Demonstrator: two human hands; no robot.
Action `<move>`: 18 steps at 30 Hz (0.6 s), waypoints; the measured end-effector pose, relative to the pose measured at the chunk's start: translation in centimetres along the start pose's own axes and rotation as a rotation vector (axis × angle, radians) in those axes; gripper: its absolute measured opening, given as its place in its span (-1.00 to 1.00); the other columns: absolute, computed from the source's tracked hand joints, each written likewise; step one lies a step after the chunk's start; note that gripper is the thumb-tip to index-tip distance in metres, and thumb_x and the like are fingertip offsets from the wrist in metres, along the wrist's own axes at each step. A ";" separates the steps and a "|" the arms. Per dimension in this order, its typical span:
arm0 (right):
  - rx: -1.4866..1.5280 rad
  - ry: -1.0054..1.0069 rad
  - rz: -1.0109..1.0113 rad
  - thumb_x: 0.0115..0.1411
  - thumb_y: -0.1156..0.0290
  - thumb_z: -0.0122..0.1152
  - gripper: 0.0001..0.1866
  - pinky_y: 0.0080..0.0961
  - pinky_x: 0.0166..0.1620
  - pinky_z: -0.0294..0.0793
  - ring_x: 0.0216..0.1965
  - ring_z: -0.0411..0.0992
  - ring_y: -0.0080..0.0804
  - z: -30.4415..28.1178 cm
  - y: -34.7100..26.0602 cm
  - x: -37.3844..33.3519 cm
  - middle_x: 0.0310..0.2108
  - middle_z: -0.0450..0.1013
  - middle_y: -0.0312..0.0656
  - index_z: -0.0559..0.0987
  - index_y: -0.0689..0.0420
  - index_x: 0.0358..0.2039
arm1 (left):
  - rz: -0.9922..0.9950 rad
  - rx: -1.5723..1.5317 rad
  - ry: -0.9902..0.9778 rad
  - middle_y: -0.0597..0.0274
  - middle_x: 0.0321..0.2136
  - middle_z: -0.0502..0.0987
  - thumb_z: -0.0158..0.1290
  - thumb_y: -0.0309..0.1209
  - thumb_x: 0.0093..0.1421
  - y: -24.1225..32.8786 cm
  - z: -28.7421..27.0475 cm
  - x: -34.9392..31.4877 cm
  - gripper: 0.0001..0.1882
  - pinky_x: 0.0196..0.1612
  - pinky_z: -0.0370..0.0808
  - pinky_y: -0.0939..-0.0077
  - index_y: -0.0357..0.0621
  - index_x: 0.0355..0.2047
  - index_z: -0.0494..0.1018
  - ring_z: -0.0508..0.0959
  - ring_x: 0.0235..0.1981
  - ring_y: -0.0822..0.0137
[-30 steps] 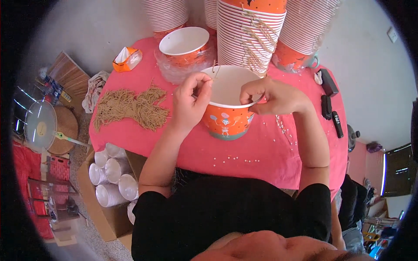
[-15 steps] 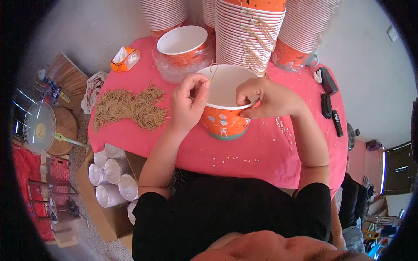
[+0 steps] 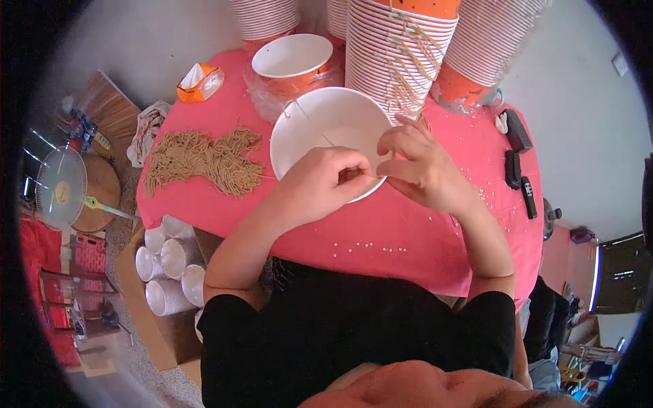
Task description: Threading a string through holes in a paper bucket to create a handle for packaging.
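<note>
Head view: one paper bucket, white inside, its round mouth tipped toward the wearer, so the outer wall is hardly seen; the rim is white. A tan cord loops through the rim at its far left, and a thin strand crosses the interior toward the hands. The bucket stands at the middle of the pink-covered table. Left of it: a flattened bundle of tan cords. Behind: a wrapped orange bucket and a tall stack of buckets with cords hanging down its side. Small white beads lie on the near side. Obstruction: the left hand covers the near-left rim and part of the interior; its thumb and forefinger are pinched together on the cord. The right hand is at the right rim, fingers curled, tips close to the left thumb; whether it grips anything cannot be told.
</note>
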State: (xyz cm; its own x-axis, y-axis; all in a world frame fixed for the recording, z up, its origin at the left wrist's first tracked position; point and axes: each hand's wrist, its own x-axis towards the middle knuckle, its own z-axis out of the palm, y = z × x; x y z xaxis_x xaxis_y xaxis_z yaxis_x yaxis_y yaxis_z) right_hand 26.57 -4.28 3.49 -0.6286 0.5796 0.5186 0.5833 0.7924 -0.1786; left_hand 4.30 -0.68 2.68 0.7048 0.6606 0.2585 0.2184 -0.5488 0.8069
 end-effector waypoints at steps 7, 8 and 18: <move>-0.032 0.114 -0.131 -0.20 0.58 0.36 -0.74 -0.22 -0.09 0.51 -0.14 0.45 -0.08 1.7 0.3 -1.5 -0.23 0.40 -0.10 0.56 0.25 -0.41 | 0.006 0.153 0.008 0.11 -0.50 0.55 0.15 -0.44 0.12 0.0 0.7 -0.4 -0.86 -0.35 0.46 0.45 -0.28 -0.40 0.50 0.57 -0.45 0.34; -0.080 0.145 -0.182 -0.19 0.57 0.36 -0.75 -0.21 -0.09 0.51 -0.14 0.45 -0.07 1.8 0.2 -1.6 -0.23 0.41 -0.08 0.55 0.27 -0.41 | 0.003 0.151 0.011 0.11 -0.50 0.55 0.15 -0.44 0.12 0.1 0.8 -0.4 -0.86 -0.35 0.46 0.45 -0.28 -0.40 0.50 0.57 -0.45 0.34; -0.074 0.174 -0.237 -0.19 0.60 0.34 -0.68 -0.14 -0.17 0.54 -0.18 0.48 0.00 2.7 0.7 -2.4 -0.26 0.40 -0.04 0.45 0.26 -0.37 | 0.083 0.173 0.006 0.08 -0.46 0.55 0.17 -0.44 0.11 -0.8 1.2 -0.9 -0.87 -0.35 0.47 0.39 -0.26 -0.40 0.50 0.59 -0.44 0.20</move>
State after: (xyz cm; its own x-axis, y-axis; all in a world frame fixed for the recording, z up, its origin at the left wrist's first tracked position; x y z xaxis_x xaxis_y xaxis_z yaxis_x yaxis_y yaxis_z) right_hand 27.07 -4.65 -0.19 -0.6577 0.3341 0.6751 0.4711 0.8818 0.0226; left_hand 4.27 -1.45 1.16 0.7217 0.6117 0.3240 0.2726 -0.6814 0.6793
